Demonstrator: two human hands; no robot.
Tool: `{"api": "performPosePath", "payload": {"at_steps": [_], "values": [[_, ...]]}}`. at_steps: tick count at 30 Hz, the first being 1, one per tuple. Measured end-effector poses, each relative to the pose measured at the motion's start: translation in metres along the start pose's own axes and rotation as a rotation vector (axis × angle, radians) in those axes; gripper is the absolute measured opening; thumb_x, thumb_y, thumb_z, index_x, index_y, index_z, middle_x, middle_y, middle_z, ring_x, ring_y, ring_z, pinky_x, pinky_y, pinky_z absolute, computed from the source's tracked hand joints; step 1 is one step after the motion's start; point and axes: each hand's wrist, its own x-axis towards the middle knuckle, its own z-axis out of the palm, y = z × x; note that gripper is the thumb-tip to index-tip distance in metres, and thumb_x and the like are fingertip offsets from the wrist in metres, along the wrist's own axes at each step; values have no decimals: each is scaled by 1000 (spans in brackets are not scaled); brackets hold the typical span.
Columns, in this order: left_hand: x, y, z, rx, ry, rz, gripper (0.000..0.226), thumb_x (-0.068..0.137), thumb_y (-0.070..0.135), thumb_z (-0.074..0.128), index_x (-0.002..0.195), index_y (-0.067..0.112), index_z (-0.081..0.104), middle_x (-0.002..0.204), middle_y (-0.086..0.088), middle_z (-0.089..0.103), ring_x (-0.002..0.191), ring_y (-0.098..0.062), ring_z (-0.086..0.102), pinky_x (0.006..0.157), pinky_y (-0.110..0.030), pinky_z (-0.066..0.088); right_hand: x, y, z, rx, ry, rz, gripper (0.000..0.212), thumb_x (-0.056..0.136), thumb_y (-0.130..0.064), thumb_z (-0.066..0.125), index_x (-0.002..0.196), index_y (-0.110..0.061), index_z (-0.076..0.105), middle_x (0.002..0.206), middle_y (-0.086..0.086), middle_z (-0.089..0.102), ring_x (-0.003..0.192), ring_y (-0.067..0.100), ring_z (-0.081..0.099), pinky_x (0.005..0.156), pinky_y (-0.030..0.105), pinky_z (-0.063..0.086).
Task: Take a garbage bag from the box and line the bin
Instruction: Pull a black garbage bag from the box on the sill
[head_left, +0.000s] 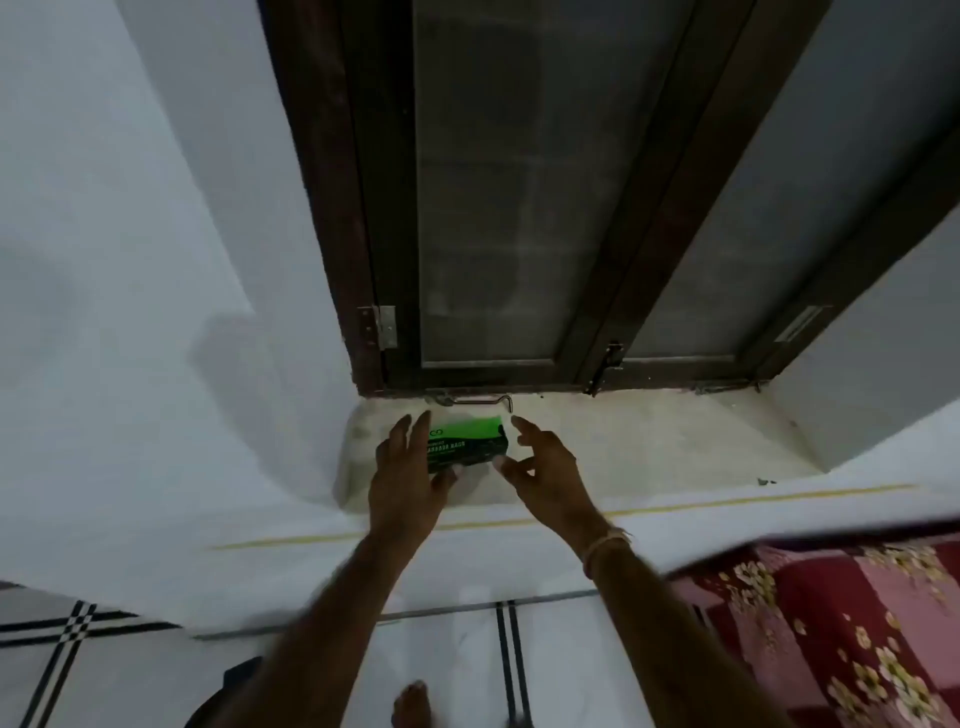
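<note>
A green and black garbage bag box (470, 441) lies on the stone window sill (649, 441), near its left end. My left hand (408, 475) rests against the box's left side, fingers spread, thumb at its lower edge. My right hand (545, 465) hovers at the box's right end, fingers apart, thumb near the lower right corner. Neither hand has closed around the box. No bin is in view.
A dark-framed window (519, 208) stands behind the sill, with a metal latch hook (480, 401) just behind the box. White walls flank the recess. A red floral bedspread (831, 634) lies at lower right. Tiled floor (156, 675) and my foot (413, 704) show below.
</note>
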Motion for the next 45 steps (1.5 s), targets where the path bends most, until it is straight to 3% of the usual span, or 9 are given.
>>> {"api": "performPosePath", "payload": {"at_steps": [5, 11, 14, 20, 26, 33, 39, 43, 45], "values": [[26, -8, 19, 12, -63, -15, 63, 89, 33, 75, 146, 20, 52, 138, -11, 56, 122, -31, 52, 87, -39, 54, 53, 24, 15, -58, -138, 27, 68, 95, -32, 69, 156, -17, 43, 128, 17, 60, 101, 32, 67, 93, 42, 57], [26, -6, 10, -258, -33, 41, 53, 91, 17, 75, 140, 14, 58, 130, -10, 53, 114, -19, 59, 90, -22, 53, 64, 39, -4, 226, -145, -11, 39, 87, -22, 81, 122, -19, 64, 103, -4, 68, 66, 6, 67, 61, 17, 54], [27, -1, 6, -329, -23, 10, 52, 90, 22, 74, 139, 17, 58, 128, -4, 53, 113, -15, 61, 93, -33, 59, 65, 38, -17, 364, -187, 30, 37, 83, -21, 85, 110, -12, 60, 103, -5, 68, 57, 2, 65, 58, 32, 58], [27, 11, -4, -388, 5, -19, 51, 89, 25, 75, 136, 16, 60, 125, -4, 57, 112, 9, 59, 84, -8, 51, 76, 41, -40, 689, -348, 101, 38, 86, -15, 82, 92, 8, 51, 84, 7, 74, 65, 20, 66, 64, 34, 58], [31, 14, -9, -375, 36, -32, 51, 86, 7, 77, 134, 8, 62, 124, -9, 59, 110, 16, 57, 86, -4, 47, 83, 53, -55, 814, -471, 113, 17, 95, 0, 66, 85, -12, 59, 100, 12, 71, 84, 24, 71, 73, 33, 59], [23, 20, -5, -348, 78, -16, 51, 85, 0, 77, 134, 5, 61, 123, -11, 59, 109, 17, 57, 83, -3, 47, 88, 65, -44, 194, -51, -227, 22, 83, -2, 79, 96, -19, 80, 99, -9, 63, 94, -1, 57, 87, 10, 45], [25, 38, -14, -233, 87, 90, 51, 88, 12, 78, 136, 13, 62, 129, -8, 56, 111, -11, 61, 87, -2, 45, 79, 62, -41, 756, -305, 17, 23, 94, -3, 69, 99, -25, 76, 101, 4, 75, 95, 20, 68, 94, 50, 58], [34, 60, -28, -125, 118, 191, 52, 87, 14, 79, 136, 16, 63, 135, 2, 51, 113, -6, 57, 91, -3, 43, 75, 60, -41, 1091, -436, 167, 17, 104, -7, 53, 116, -8, 66, 123, 11, 73, 107, 20, 68, 104, 42, 55], [39, 70, -34, -41, 104, 207, 55, 83, 11, 82, 135, 14, 65, 136, -5, 55, 115, -19, 60, 96, -19, 50, 74, 57, -40, 1229, -460, 239, 23, 106, -8, 49, 125, -4, 62, 133, 19, 68, 111, 24, 68, 101, 36, 57]]}}
